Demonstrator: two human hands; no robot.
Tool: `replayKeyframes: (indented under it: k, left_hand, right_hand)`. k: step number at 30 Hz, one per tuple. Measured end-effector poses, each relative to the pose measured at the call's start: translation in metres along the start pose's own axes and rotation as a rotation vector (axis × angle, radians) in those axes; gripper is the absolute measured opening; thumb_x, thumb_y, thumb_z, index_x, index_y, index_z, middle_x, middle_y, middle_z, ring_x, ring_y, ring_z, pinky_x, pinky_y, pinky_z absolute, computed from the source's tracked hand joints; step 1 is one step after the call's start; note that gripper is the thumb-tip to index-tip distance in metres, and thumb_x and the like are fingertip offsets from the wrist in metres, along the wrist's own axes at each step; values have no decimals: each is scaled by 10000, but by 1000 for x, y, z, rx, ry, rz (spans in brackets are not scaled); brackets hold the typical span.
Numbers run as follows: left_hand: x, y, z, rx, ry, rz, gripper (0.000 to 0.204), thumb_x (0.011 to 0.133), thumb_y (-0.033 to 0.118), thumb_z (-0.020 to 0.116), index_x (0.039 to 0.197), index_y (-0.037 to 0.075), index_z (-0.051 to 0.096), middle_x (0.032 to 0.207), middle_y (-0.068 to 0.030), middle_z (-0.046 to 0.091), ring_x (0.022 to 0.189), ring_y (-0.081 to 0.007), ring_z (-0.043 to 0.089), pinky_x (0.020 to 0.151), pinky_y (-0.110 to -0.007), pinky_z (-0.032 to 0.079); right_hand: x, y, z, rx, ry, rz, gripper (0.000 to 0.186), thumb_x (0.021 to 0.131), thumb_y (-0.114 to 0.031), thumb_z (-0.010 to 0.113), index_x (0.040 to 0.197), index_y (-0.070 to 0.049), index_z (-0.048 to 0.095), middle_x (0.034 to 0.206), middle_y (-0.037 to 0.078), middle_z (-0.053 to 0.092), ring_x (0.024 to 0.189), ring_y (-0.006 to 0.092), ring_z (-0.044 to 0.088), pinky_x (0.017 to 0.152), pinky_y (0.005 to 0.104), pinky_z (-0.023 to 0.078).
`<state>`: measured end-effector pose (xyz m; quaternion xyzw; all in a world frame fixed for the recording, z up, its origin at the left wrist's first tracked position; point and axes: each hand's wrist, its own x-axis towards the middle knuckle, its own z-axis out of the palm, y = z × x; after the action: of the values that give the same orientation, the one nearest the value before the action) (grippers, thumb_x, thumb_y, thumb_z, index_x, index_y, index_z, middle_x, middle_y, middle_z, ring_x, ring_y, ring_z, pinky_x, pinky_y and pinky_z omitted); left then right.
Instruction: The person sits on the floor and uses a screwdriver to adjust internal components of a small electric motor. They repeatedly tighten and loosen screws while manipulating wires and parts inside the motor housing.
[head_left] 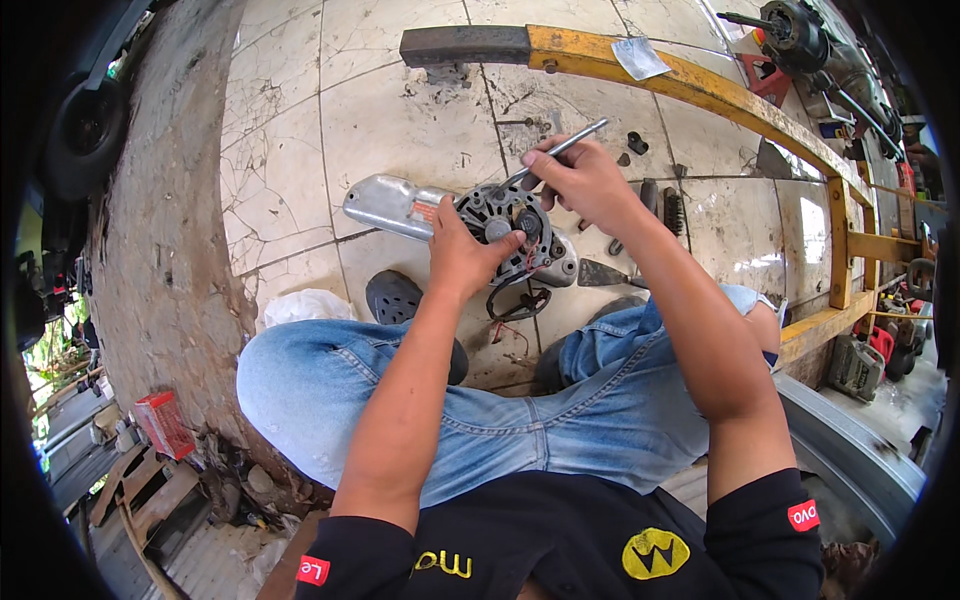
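Observation:
On the tiled floor between my feet lies a round, vented metal motor housing (482,208) with wires at its right side. Beside it on the left, a long, rounded metal casing (372,203) stretches out with a reddish label on it. My left hand (463,255) grips the housing, its thumb across the middle near a round grey cap. A slim steel rod (586,133) is pinched in my right hand (590,185). Slanting down to the left, the rod's lower end meets the housing's upper rim. My hand hides part of the rod.
A putty knife (600,274) and a bristle brush (673,211) lie right of the housing. Beyond them runs a yellow metal frame (700,85) with a paper scrap (640,58) on it. My clog (393,297) is at the left. A red crate (165,424) stands lower left.

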<state>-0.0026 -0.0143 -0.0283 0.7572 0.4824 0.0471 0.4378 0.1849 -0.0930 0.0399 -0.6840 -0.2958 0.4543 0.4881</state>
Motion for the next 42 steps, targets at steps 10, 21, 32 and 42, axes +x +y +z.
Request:
replayKeyframes:
  k: [10,21,32,42]
  left_hand:
    - [14,-4,-11,-221,-202,57,1127,572,253,969,1452,-81,349,1356,-256,546,1273,-348,543,1096,-406,424]
    - [23,-10,-16,-183,-256,71,1171,554,236,981,1481,-80,340,1392,-233,548,1291,-311,543,1114,-383,410]
    - [19,-6,-15,-132,-226,160,1178,545,282,981,1481,-62,354,1451,-258,488,1370,-369,464,1160,-404,359]
    - [34,-23,-8,-136,-280,178,1166,595,203,970,1518,-45,304,1448,-220,504,1357,-305,476,1144,-371,359]
  right_hand:
    - [4,2,-7,26,120,-15,268,997,-275,639,1020,-8,654,773,49,676,577,87,581,511,243,437]
    - [2,18,-17,-216,-88,75,245,995,-240,640,1002,5,639,769,34,643,624,105,614,492,275,478]
    - [6,26,-72,-316,256,208,300,980,-278,651,1005,20,669,795,50,668,609,102,621,468,228,464]
    - [4,14,-42,-189,18,268,297,978,-240,632,967,56,633,734,63,585,581,150,616,497,301,591]
